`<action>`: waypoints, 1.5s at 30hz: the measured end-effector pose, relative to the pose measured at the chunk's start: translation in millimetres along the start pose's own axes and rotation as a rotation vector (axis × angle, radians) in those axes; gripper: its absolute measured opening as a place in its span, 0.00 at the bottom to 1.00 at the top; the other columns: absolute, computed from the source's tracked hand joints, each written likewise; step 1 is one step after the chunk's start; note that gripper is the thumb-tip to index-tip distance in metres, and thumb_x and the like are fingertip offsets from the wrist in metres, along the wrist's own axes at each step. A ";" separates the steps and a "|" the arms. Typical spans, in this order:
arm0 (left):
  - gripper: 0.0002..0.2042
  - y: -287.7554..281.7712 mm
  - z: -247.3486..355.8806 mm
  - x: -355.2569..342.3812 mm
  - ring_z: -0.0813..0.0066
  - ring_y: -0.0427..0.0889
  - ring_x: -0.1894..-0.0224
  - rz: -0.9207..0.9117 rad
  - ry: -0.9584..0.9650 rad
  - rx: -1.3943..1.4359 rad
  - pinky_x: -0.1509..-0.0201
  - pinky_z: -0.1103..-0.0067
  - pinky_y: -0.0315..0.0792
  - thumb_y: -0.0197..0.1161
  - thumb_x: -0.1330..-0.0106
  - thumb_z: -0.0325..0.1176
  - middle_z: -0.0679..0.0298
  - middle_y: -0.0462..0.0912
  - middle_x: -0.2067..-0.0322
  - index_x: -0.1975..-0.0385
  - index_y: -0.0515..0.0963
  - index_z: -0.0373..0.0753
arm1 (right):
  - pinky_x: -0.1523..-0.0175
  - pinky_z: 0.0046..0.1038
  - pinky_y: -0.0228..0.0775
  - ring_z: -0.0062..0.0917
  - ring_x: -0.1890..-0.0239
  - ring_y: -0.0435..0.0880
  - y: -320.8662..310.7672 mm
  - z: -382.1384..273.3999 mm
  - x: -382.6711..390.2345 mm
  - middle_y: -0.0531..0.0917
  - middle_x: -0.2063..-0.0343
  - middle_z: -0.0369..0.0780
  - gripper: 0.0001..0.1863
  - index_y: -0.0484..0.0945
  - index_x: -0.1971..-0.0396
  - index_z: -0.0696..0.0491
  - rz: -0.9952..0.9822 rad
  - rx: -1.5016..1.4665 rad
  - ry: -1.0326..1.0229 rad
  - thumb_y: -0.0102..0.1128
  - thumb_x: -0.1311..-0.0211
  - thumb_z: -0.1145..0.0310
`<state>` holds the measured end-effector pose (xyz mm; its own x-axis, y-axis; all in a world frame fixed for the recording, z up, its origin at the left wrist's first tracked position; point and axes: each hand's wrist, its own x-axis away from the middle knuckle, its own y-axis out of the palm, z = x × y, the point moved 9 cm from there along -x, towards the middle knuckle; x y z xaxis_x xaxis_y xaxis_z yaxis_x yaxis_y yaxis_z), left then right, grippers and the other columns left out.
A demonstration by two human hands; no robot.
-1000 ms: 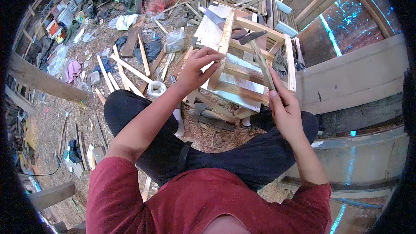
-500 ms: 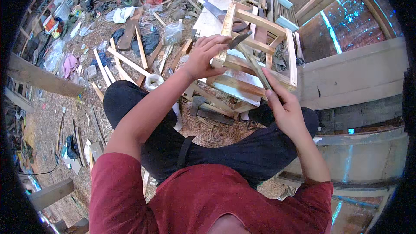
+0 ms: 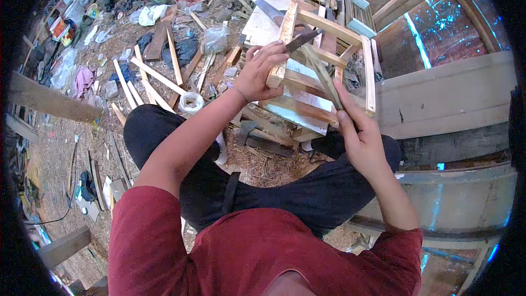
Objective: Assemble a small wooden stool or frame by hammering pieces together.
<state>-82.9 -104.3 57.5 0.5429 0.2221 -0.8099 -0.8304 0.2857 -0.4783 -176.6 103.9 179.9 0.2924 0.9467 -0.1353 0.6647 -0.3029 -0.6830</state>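
Wooden frame (image 3: 323,77) first, the biggest item: a box-like lattice of pale slats standing in front of our knees, propped on boards, its long side rails running away from us and up-right in the picture. Behind and left of it, dirt ground (image 3: 60,148) strewn with loose slats (image 3: 159,77), rags and plastic bags. A grey plank wall (image 3: 449,98) stands right of it.

Next, our left hand (image 3: 262,71): it is clamped on the near-left rail of the frame, fingers curled over the top edge, thumb underneath. A dark blade-like tool (image 3: 303,39) pokes out past those fingertips; we cannot tell if the hand holds it or it just lies on the frame.

Our right hand (image 3: 359,131) sits lower and nearer to us, at the frame's near-right corner. It pinches a thin greenish-brown stick (image 3: 323,77) between thumb and fingers, a narrow closed grip.

Key relation: the stick's long axis runs from that pinch up and to the left, diagonally across the frame's opening, its far end reaching toward the left hand. So the right hand is at the near end and the left hand is closer to the far tip.

Smallest: white tape roll (image 3: 190,101) on the ground by our left knee.
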 end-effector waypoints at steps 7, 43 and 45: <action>0.42 4.8 -4.9 2.9 0.57 0.66 0.21 -0.026 -0.029 -0.016 0.25 0.58 0.54 0.77 0.51 0.43 0.60 0.73 0.28 0.32 0.69 0.47 | 0.24 0.32 0.64 0.38 0.24 0.74 -10.2 3.5 -5.3 0.80 0.32 0.52 0.29 0.71 0.22 0.43 0.045 -0.124 0.084 0.54 0.20 0.74; 0.37 7.1 -6.9 5.9 0.59 0.66 0.20 -0.030 -0.096 0.040 0.24 0.55 0.51 0.75 0.47 0.42 0.60 0.73 0.28 0.34 0.69 0.48 | 0.29 0.34 0.71 0.41 0.33 0.83 7.7 -2.3 -3.2 0.82 0.33 0.51 0.31 0.68 0.20 0.44 -0.090 0.209 -0.010 0.51 0.20 0.76; 0.38 7.1 -3.9 4.4 0.59 0.66 0.20 -0.035 -0.045 -0.025 0.24 0.55 0.52 0.75 0.48 0.42 0.60 0.72 0.27 0.33 0.69 0.48 | 0.29 0.35 0.71 0.44 0.33 0.83 -9.3 -0.3 0.2 0.81 0.33 0.52 0.32 0.68 0.21 0.42 0.042 0.053 0.049 0.53 0.21 0.76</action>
<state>-86.9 -105.0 49.2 0.5761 0.2544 -0.7768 -0.8135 0.2710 -0.5146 -182.5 106.9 186.4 0.3533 0.9264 -0.1304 0.6138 -0.3347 -0.7150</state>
